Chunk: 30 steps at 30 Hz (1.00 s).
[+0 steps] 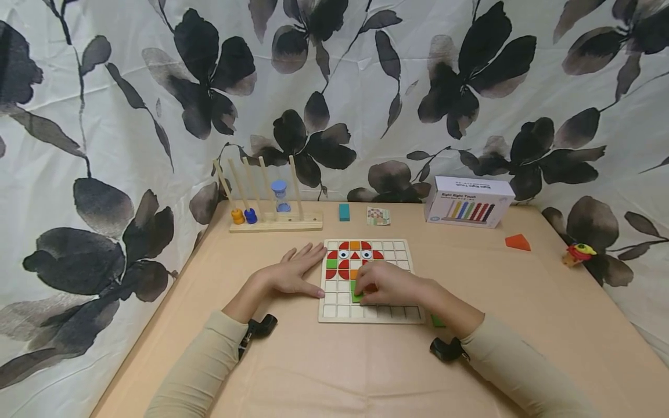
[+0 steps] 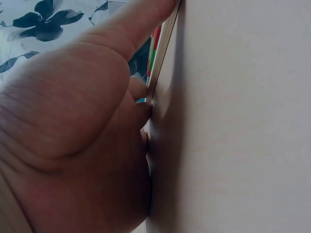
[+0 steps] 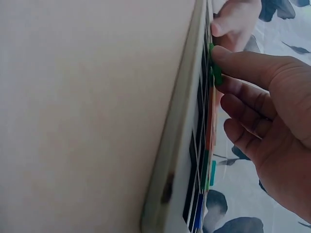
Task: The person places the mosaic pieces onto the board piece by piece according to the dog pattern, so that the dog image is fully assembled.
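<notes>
A square, light wooden grid board (image 1: pixel 334 318) lies on the table. Red, orange, green and eye-patterned tiles (image 1: pixel 355 254) fill part of its upper rows. My right hand (image 1: pixel 392 283) is over the middle of the board, thumb and fingers pinching a small green tile (image 3: pixel 217 73) close to the grid. Just under those fingertips in the head view, green also shows on the board. My left hand (image 1: pixel 294 275) rests on the table with its fingers spread, thumb and fingertips at the board's left edge. From the left wrist view, the thumb (image 2: pixel 141 22) reaches along that edge.
Behind the board stand a wooden peg rack (image 1: pixel 276 224) with orange and blue beads, a blue hourglass (image 1: pixel 279 196), a teal block (image 1: pixel 344 212), a picture card (image 1: pixel 378 216) and a white box (image 1: pixel 469 201). Rightward lie an orange piece (image 1: pixel 518 242), a small toy (image 1: pixel 578 253) and a green piece (image 1: pixel 437 321).
</notes>
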Motion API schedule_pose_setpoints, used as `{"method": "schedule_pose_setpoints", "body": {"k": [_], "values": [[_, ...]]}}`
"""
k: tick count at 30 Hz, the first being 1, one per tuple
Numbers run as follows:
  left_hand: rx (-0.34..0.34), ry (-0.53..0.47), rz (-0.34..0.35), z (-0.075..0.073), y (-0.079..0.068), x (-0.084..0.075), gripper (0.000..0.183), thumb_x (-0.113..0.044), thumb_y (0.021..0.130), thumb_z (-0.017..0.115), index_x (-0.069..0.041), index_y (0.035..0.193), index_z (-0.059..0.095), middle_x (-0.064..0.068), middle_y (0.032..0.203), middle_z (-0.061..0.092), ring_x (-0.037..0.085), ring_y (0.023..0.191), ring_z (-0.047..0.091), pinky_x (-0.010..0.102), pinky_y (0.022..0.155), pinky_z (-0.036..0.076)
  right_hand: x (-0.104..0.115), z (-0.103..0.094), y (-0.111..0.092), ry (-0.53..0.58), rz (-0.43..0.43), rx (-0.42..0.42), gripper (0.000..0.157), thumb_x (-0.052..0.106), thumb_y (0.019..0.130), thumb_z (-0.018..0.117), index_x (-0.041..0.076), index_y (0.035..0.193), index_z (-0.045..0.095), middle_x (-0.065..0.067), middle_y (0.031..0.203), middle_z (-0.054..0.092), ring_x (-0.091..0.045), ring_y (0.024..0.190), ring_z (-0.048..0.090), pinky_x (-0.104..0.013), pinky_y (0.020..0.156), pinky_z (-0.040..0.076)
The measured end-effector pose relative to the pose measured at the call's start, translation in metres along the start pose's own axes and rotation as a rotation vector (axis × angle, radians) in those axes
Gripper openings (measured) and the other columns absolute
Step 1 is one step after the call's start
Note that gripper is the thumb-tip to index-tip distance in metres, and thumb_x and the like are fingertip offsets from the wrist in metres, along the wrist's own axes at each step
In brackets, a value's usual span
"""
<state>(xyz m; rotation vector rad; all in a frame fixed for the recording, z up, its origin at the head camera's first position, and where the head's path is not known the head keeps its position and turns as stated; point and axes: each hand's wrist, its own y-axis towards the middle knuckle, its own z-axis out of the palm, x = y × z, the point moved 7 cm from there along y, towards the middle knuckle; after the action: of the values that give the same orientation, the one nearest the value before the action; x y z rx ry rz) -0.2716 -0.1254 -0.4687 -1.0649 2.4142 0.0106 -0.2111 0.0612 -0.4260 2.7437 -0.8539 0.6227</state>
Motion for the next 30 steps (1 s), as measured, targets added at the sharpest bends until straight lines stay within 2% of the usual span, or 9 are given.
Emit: {"method": "schedule_pose_setpoints", "body": {"k": [7,12,17,20,23,26,30], "values": [[0.008,0.009,-0.007,0.003,-0.002,-0.001,0.111,-0.072,0.076,0.061,-0.019,0.156,0.006,0.001,0.162,-0.001,0.027,0.148,-0.006,0.056,0.114,-0.004,0.006,0.007,0.001,-0.016,-0.001,0.035,0.017,0.029,0.081,0.078,0.022,0.097,0.077,0.012,0.093,0.062,-0.006,0.083,0.05,-0.021,0.072,0.046],[0.002,-0.007,0.001,0.004,-0.002,-0.001,0.109,-0.069,0.077,0.062,-0.017,0.156,0.007,0.003,0.162,0.0,0.028,0.148,-0.005,0.057,0.113,-0.004,-0.004,-0.002,-0.013,0.047,0.044,0.016,0.02,0.029,0.084,0.076,0.026,0.103,0.075,0.015,0.102,0.061,-0.005,0.095,0.05,-0.027,0.083,0.048],[0.0,-0.005,0.003,0.002,-0.002,-0.003,0.11,-0.07,0.077,0.062,-0.017,0.156,0.007,0.004,0.162,0.0,0.029,0.148,-0.005,0.057,0.114,-0.003,-0.028,-0.026,-0.045,0.218,0.128,-0.076,0.024,0.021,0.085,0.075,0.023,0.108,0.073,0.01,0.11,0.063,-0.015,0.1,0.055,-0.04,0.083,0.05],[-0.002,0.004,-0.001,0.001,-0.003,-0.003,0.11,-0.071,0.076,0.062,-0.019,0.156,0.007,0.002,0.162,0.0,0.028,0.148,-0.004,0.056,0.114,-0.003,-0.043,-0.041,-0.069,0.295,0.17,-0.123,0.023,0.017,0.085,0.074,0.019,0.108,0.073,0.004,0.109,0.065,-0.021,0.095,0.057,-0.04,0.077,0.05],[-0.001,0.004,0.001,0.0,-0.002,-0.002,0.111,-0.072,0.076,0.062,-0.019,0.156,0.006,0.001,0.162,-0.001,0.028,0.148,-0.005,0.055,0.114,-0.003,-0.059,-0.051,-0.094,0.344,0.242,-0.148,0.021,0.019,0.085,0.074,0.018,0.107,0.074,0.004,0.11,0.065,-0.021,0.097,0.056,-0.037,0.078,0.049],[-0.002,-0.001,0.004,0.0,-0.001,-0.001,0.112,-0.072,0.075,0.062,-0.018,0.156,0.006,0.002,0.162,-0.002,0.027,0.148,-0.006,0.055,0.114,-0.004,-0.073,-0.055,-0.117,0.36,0.299,-0.136,0.02,0.02,0.086,0.074,0.02,0.106,0.074,0.005,0.108,0.066,-0.019,0.096,0.056,-0.035,0.078,0.049],[-0.007,-0.011,0.005,0.0,0.0,-0.001,0.112,-0.071,0.076,0.063,-0.017,0.156,0.007,0.002,0.162,-0.001,0.027,0.148,-0.006,0.055,0.114,-0.005,-0.089,-0.052,-0.144,0.375,0.322,-0.057,0.02,0.016,0.084,0.075,0.02,0.103,0.075,0.002,0.103,0.069,-0.019,0.09,0.057,-0.031,0.075,0.049]]}}
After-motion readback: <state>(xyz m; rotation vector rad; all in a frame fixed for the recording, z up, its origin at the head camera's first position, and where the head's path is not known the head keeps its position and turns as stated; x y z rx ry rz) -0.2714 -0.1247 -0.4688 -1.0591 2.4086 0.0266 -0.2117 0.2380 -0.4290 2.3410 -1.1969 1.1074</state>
